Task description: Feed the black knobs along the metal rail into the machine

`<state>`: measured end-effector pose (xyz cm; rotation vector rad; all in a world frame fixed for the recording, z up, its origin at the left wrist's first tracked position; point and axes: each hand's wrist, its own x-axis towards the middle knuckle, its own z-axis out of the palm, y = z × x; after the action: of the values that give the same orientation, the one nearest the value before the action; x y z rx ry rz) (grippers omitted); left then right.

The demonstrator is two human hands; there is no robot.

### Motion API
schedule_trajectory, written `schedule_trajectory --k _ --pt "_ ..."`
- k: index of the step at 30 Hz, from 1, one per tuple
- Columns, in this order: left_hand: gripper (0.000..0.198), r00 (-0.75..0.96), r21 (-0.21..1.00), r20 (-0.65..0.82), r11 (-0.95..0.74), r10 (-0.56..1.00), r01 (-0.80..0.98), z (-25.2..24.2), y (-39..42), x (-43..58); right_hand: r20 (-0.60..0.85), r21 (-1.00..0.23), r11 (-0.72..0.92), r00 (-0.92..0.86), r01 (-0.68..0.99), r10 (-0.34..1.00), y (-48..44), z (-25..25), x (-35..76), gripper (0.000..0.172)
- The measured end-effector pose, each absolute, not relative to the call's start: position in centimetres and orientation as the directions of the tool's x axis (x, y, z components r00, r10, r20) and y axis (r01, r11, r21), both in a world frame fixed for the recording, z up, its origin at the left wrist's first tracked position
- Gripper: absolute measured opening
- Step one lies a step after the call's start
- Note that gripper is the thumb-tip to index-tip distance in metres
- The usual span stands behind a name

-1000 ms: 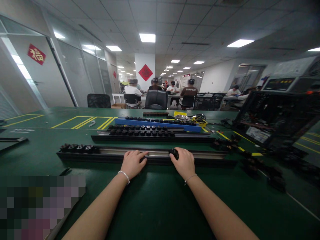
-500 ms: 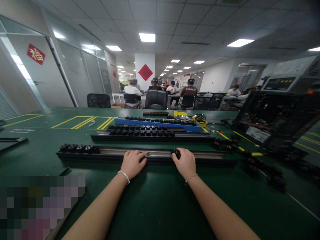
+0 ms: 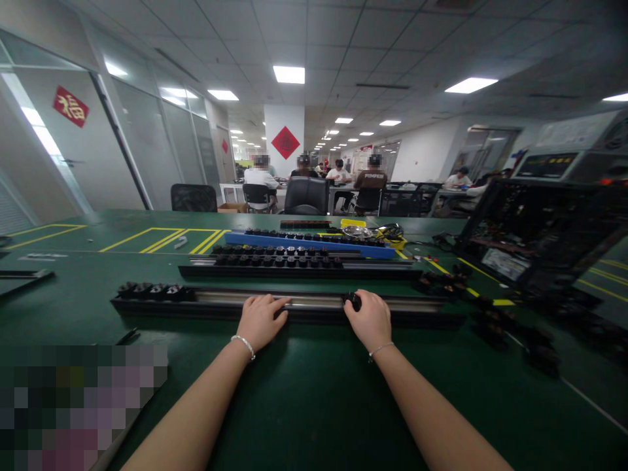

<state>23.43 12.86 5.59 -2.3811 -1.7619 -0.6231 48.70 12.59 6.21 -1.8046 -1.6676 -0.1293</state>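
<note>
A long black rail with a pale metal strip along its channel lies crosswise in front of me. My left hand holds the rail left of its middle, index finger over the channel and thumb at the front side. Between the fingers of my right hand is a small round black part, at the channel right of the rail's middle. Its underside is hidden, so I cannot tell whether it is seated. Several similar black parts sit in a row at the rail's left end.
Behind lie another black rail bearing several black parts and a blue rail. Loose black parts are scattered on the right of the green table. An open black computer case stands at the right. People sit at far tables.
My right hand has shifted slightly to the right along the rail with the small black part. My left hand has stayed in place.
</note>
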Motion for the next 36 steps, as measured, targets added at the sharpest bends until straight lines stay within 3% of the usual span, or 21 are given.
schedule_trajectory --k 36 --pt "0.035 0.236 0.152 0.379 -0.311 0.895 0.938 5.76 12.69 23.5 0.508 -0.37 0.018 0.186 0.929 0.841 12.81 5.95 49.19 0.03"
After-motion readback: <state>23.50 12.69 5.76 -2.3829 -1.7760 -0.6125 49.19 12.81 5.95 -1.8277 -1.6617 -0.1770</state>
